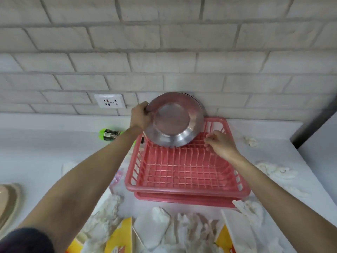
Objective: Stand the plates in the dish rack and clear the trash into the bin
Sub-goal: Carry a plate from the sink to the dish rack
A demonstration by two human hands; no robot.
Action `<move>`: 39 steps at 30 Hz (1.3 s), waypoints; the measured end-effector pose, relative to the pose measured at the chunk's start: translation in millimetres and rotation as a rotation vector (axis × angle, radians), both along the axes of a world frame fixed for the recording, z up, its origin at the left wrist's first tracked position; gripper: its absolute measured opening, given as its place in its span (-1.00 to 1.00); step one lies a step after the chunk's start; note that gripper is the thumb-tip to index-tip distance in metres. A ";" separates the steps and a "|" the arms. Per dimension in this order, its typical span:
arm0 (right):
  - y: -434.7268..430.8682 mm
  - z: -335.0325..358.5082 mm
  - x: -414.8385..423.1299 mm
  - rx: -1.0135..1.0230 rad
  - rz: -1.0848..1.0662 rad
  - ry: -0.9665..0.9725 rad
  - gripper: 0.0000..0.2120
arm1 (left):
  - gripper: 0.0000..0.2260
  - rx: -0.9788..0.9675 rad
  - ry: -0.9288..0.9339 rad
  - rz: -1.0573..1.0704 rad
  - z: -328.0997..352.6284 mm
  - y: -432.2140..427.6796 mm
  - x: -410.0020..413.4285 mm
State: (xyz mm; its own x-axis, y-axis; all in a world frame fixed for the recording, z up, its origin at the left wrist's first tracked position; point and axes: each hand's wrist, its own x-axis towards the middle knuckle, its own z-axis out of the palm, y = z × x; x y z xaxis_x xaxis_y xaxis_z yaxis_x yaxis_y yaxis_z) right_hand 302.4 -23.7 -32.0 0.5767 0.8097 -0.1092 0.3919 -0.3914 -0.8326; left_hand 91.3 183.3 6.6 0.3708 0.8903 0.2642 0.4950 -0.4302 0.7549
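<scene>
My left hand (140,115) grips a steel plate (175,121) upright in the pink dish rack (184,187); right hand (221,145) rests loose on it; crumpled tissues (191,232) not yet binned

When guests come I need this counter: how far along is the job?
Early. Nothing looks finished. In hand: the left hand grips a steel plate standing at the back of the pink dish rack; the right hand touches its tines. Remaining: a beige dish at far left, crumpled tissues and yellow wrappers near the rack, none cleared yet.
</scene>
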 end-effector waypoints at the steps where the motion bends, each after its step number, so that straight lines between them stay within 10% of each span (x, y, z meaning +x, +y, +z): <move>1: 7.7 -2.8 -0.6 -0.008 -0.016 0.042 -0.91 | -0.91 0.004 -0.026 0.004 1.0 -7.2 -3.8; 12: 57.4 11.8 -32.0 0.056 -0.034 0.023 -0.65 | -0.78 0.187 -0.210 0.050 14.4 -27.9 -37.1; 19: 58.7 38.1 -80.2 0.206 -0.066 0.019 -0.71 | -0.74 -0.027 -0.332 0.142 25.3 -32.0 -98.2; 39: 156.8 38.9 -427.1 0.194 0.422 -0.018 -0.75 | -0.89 -0.144 -0.128 0.489 13.5 -37.4 -499.3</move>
State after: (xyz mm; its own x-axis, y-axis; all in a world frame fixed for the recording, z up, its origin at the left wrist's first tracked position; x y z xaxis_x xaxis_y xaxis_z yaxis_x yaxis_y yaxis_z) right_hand -124.7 133.2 6.9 0.1923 0.9785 0.0744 0.4984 -0.0320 -0.8664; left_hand -408.0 145.9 20.1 -0.1245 0.9819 0.1424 0.5121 -0.0594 0.8569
